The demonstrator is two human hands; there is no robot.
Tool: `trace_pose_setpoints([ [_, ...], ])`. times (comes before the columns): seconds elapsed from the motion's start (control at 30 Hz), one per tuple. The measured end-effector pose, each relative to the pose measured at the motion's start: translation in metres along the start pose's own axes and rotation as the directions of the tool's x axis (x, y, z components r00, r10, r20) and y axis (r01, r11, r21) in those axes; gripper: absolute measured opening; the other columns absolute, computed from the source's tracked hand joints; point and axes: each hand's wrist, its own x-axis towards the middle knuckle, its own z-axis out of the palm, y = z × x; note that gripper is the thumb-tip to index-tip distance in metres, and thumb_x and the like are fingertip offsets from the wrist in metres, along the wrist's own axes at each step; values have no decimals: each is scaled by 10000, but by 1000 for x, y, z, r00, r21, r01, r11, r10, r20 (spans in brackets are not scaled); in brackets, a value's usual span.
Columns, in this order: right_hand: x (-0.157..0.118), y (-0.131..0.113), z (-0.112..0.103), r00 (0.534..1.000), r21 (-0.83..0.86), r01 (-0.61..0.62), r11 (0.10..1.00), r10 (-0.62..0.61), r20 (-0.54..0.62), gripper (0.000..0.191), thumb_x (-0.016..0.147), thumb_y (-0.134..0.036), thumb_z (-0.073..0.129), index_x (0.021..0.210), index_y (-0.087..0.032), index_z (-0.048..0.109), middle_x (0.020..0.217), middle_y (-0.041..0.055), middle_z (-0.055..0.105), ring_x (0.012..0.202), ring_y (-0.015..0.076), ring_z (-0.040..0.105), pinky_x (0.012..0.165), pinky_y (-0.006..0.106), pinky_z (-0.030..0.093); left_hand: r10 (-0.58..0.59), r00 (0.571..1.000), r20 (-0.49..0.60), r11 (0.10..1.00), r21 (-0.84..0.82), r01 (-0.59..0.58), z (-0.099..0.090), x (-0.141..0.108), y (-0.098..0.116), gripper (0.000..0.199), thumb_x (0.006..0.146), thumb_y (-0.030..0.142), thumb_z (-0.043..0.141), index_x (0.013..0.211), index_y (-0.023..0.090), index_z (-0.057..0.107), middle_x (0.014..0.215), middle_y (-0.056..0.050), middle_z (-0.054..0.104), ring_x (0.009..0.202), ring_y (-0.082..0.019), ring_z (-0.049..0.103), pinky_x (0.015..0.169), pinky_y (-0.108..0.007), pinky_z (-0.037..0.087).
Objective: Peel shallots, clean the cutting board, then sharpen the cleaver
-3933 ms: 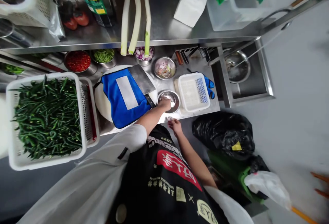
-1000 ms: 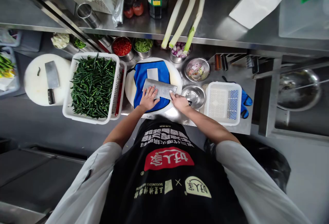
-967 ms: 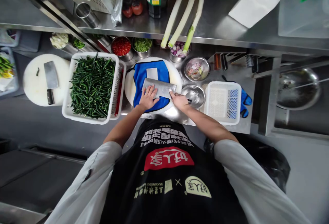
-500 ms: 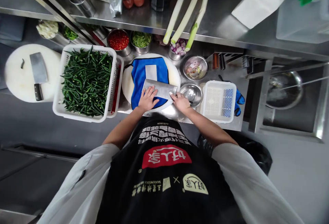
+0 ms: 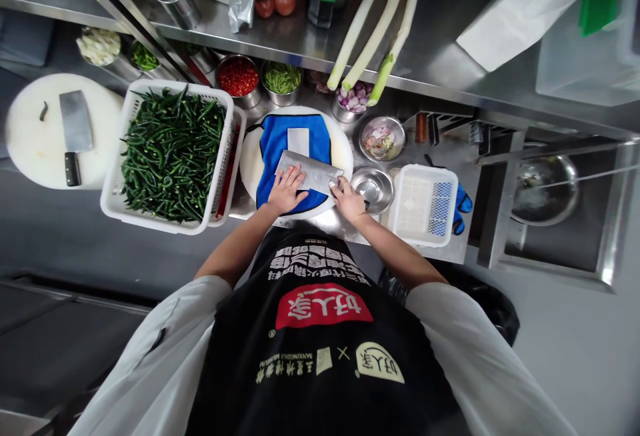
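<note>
A cleaver (image 5: 315, 173) lies flat over a blue cloth (image 5: 270, 149) with a pale patch on it. Beneath the cloth is a round white cutting board (image 5: 343, 149). My left hand (image 5: 287, 189) rests with fingers spread on the left part of the blade. At the other end, my right hand (image 5: 349, 199) is closed round the cleaver's handle, most of which it hides. A steel bowl (image 5: 374, 189) stands just right of my right hand.
A white basket (image 5: 106, 196) of green chillies stands to the left. Further left, a second cleaver (image 5: 76, 123) lies on another round board (image 5: 30, 156). Right of me are a white plastic basket (image 5: 410, 236) and a sink (image 5: 590, 223). Leeks (image 5: 365, 23) jut over the shelf edge.
The view has turned slightly, so the surroundings sit a little differently. Both hands stay on the cleaver over the cloth, with hardly any shift.
</note>
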Motion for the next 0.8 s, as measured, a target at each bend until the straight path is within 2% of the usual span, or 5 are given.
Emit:
trace_pose_setpoints([
  [0.2, 3, 6, -3, 986, -68, 142, 987, -135, 97, 737, 1063, -128, 371, 1787, -257, 332, 1875, 82, 152, 1247, 333, 689, 1001, 480, 626, 19, 1000, 23, 1000, 0, -19, -6, 4, -1, 787, 1068, 570, 537, 1750, 193, 429, 1861, -105, 229, 1740, -362, 178, 1427, -622, 50],
  [0.43, -14, 6, 3, 985, 2, 135, 991, -135, 107, 745, 1046, -144, 426, 1778, -256, 355, 1865, 78, 170, 1192, 314, 734, 1030, 494, 636, 34, 999, 23, 999, 17, -35, 0, -16, 9, 802, 1061, 574, 552, 1746, 174, 432, 1854, -129, 239, 1739, -363, 180, 1426, -611, 60],
  [0.6, 17, 3, -21, 990, 43, 100, 994, -103, 92, 749, 1043, -132, 431, 1775, -271, 363, 1865, 61, 190, 1190, 296, 744, 1052, 467, 628, 20, 999, 43, 999, 27, -21, -21, 21, -7, 786, 1069, 564, 544, 1745, 178, 439, 1856, -119, 235, 1736, -368, 188, 1427, -610, 75],
  [0.67, 20, 0, -25, 994, 46, 83, 995, -86, 72, 759, 1037, -125, 427, 1780, -265, 352, 1867, 58, 188, 1218, 297, 736, 1078, 459, 613, 2, 1000, 25, 999, 32, -3, -22, 26, -7, 799, 1074, 569, 535, 1755, 168, 417, 1861, -117, 211, 1741, -367, 166, 1429, -610, 60],
  [0.8, -24, -4, -6, 985, 41, 89, 995, -94, 144, 703, 1041, -113, 401, 1735, -214, 441, 1859, 90, 192, 1125, 303, 761, 997, 456, 643, 34, 999, 32, 999, 41, -35, 1, -15, 16, 816, 1074, 602, 532, 1760, 178, 403, 1856, -126, 232, 1739, -359, 179, 1429, -603, 94],
])
